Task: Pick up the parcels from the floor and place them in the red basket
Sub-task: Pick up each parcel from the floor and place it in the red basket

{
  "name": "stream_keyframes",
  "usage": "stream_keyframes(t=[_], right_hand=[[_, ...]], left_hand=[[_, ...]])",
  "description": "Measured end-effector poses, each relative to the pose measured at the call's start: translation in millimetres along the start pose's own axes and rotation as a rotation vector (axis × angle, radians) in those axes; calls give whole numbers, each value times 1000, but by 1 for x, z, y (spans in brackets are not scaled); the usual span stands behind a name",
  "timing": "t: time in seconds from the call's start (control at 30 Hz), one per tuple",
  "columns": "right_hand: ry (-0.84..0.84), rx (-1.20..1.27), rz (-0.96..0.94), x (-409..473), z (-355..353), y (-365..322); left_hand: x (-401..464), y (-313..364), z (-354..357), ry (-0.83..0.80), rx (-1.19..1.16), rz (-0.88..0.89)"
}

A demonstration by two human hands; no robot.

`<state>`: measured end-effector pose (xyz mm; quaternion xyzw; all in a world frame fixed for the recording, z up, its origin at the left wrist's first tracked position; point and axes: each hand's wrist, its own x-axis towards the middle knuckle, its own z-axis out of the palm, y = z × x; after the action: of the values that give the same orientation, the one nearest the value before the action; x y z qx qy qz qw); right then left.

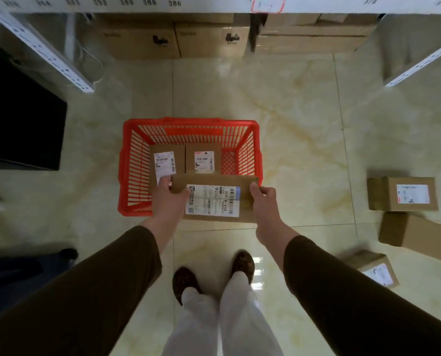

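At the far left a large black flat-sided object [21,119] stands on the glossy cream marble-patterned tile floor [291,119], beside a slanting white perforated metal shelf upright [42,47]. Further right, the red slatted plastic basket [134,163] sits on the floor just ahead of the person. Inside it, two small brown cardboard parcels lie side by side against the far wall, each with a white shipping label facing up: the left parcel in the basket [166,156] and the right parcel in the basket [204,158], touching each other. The bare perforated bottom of the basket shows to the right of them.

The left hand [166,194], reaching out of a dark brown sleeve, grips the left end of a flat brown cardboard parcel with a large white barcode label [214,199]. This parcel is held level over the near rim of the basket, partly above it and partly nearer the person. The right hand [263,199] clasps its right end, fingers curled over the edge.

Behind the basket, large brown cardboard cartons [178,37] are stacked under the shelf. At the far right three more brown cardboard parcels lie on the floor close together: a labelled one [404,194], a plain tilted one [417,236] and a labelled one nearest the person [373,268].
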<state>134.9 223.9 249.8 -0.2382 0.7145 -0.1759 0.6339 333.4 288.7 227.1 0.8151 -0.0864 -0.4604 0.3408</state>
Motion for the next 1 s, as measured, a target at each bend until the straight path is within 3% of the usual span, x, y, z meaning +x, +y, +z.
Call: stream_keyframes(t=[0.2,0.37,0.47,0.63,0.83,1.0], right_hand=[[-76,61,41,29,6,-16],[-286,-58,81,57,0,-19],[-278,-45,88,67,-1,-12],[-119,59,73,74,11,16],[185,-19,-130,81,39,40],[276,-36,-139,92,58,50]], left_hand=[[47,22,12,-9,170,34],[87,37,21,-124,218,80],[100,40,35,-197,247,113],[94,35,74,-371,262,101],[73,14,118,-562,29,-149],[88,-8,131,-576,-84,-265]])
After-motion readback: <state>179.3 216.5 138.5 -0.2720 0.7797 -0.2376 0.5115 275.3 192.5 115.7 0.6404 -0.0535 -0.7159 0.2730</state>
